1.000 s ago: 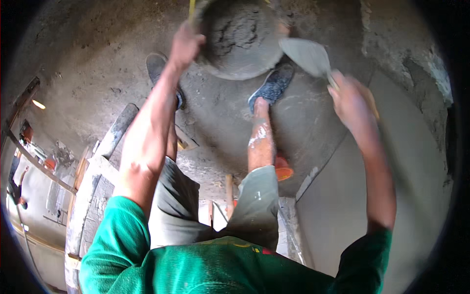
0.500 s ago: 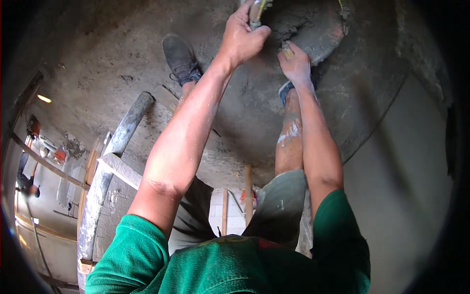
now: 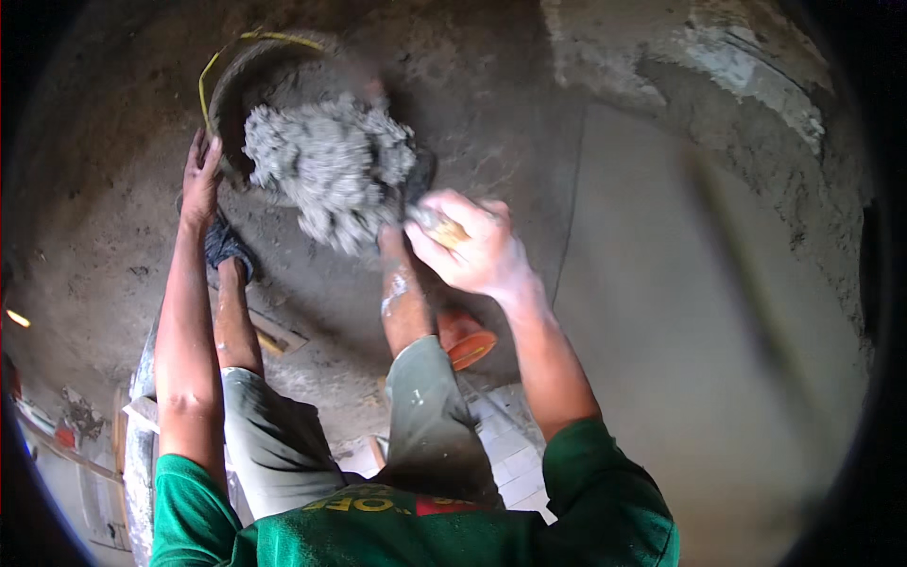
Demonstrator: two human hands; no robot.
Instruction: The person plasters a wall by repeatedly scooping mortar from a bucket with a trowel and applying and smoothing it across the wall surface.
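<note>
A round, mortar-crusted bucket (image 3: 219, 102) with a yellow strip along its rim is at the upper left. My left hand (image 3: 198, 184) grips its near left edge, fingers outside and thumb toward the rim. My right hand (image 3: 489, 248) is closed around the wooden handle of a trowel (image 3: 448, 230), to the right of the bucket. A large lump of wet grey mortar (image 3: 331, 170), smeared by motion, lies on the trowel and hides its blade. This load overlaps the bucket's near right side in the picture, covering part of its inside.
An orange container (image 3: 464, 339) sits beside my right leg. A smooth grey plastered surface (image 3: 680, 359) spreads along the right, with rougher patches (image 3: 746, 76) above. A metal pipe (image 3: 142, 378) stands at the lower left. Pale tiles (image 3: 510, 463) show below, between and beside my legs.
My right hand has brought the trowel up out of the bucket, loaded with mortar. The view has shifted, so bucket and left hand appear farther left. My left hand still holds the rim.
</note>
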